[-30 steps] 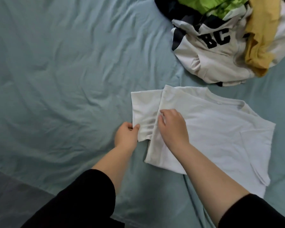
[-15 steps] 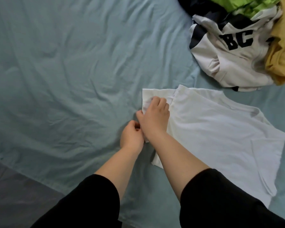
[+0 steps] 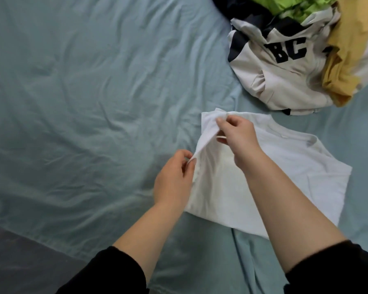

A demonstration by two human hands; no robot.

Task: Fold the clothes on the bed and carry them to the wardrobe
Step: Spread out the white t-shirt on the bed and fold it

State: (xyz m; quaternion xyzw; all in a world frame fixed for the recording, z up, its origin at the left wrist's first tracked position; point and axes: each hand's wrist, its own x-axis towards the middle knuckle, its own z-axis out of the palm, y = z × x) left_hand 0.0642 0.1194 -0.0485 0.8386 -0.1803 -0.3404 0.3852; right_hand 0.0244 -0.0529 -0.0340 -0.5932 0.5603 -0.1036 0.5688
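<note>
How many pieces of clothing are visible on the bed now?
5 at least. A white T-shirt lies spread near the hands. The pile at top right shows a cream "BC" top, a yellow garment, a green one and a dark one. More may be hidden underneath.

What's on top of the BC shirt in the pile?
A yellow garment drapes over the BC shirt's right side; a green one and dark fabric overlap its top edge. Whatever lies beneath the pile is covered.
</note>
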